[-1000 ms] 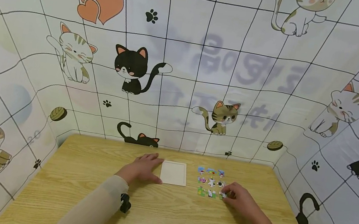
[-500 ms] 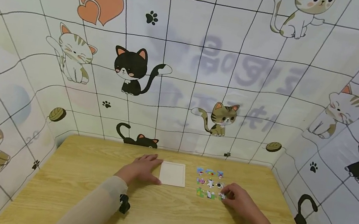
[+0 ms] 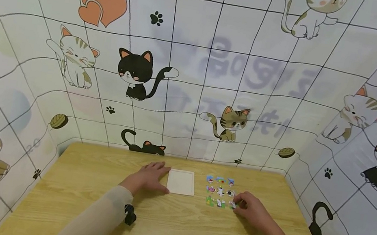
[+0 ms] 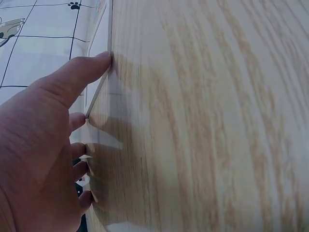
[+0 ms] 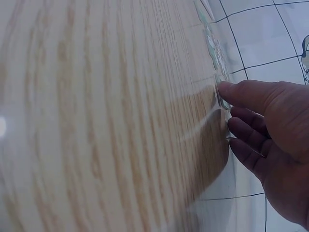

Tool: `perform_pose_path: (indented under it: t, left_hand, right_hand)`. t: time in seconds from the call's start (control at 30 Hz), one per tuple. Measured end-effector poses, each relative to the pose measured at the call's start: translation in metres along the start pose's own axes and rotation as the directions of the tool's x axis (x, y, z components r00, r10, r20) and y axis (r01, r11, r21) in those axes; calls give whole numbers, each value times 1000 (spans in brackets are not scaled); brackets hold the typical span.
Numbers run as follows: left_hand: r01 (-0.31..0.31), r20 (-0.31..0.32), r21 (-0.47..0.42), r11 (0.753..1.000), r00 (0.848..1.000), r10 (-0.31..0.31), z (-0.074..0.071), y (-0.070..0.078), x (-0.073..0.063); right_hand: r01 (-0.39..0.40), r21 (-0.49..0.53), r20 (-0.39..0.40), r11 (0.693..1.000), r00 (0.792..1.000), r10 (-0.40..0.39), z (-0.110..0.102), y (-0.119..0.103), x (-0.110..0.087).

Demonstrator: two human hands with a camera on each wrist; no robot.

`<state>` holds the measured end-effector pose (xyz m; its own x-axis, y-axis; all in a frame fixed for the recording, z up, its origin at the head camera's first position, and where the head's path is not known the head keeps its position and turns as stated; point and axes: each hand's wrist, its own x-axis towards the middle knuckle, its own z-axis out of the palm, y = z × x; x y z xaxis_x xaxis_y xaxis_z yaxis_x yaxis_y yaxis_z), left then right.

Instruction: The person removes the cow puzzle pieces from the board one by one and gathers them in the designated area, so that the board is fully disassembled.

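Observation:
My left hand (image 3: 149,176) lies at the left side of a shallow white puzzle frame (image 3: 181,182), its fingers spread. In the left wrist view, the thumb (image 4: 79,72) touches the frame's near edge. Right of the frame, several colourful jigsaw pieces (image 3: 220,191) lie apart in rows. My right hand (image 3: 250,207) is at the lower right corner of these rows, its thumb and index finger at the corner puzzle piece (image 3: 232,204). The right wrist view has the thumb (image 5: 241,93) against this piece, which lies flat on the table; the hand partly hides it.
The light wooden table (image 3: 171,225) extends around the frame and pieces. A white curtain (image 3: 189,64) printed with cats and grid lines encloses its back and sides. Dark wrist cameras sit on both sleeves.
The view shifts slightly. Both hands, the frame and the puzzle pieces keep their places relative to one another.

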<state>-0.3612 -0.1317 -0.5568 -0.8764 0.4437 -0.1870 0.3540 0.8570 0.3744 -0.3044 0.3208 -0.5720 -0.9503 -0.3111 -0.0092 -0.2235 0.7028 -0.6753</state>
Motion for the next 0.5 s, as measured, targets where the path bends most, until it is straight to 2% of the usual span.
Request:
perform_pose_path:
  t: [0.23, 0.5]
  left_hand:
    - [-10, 2, -26, 1000, 1000, 10, 4, -3, -2]
    - [-33, -14, -9, 999, 999, 33, 4, -6, -3]
  right_hand:
    - [-3, 27, -2, 1000, 1000, 3, -1, -2, -3]
    - [-37, 59, -6, 998, 999, 38, -3, -11, -3]
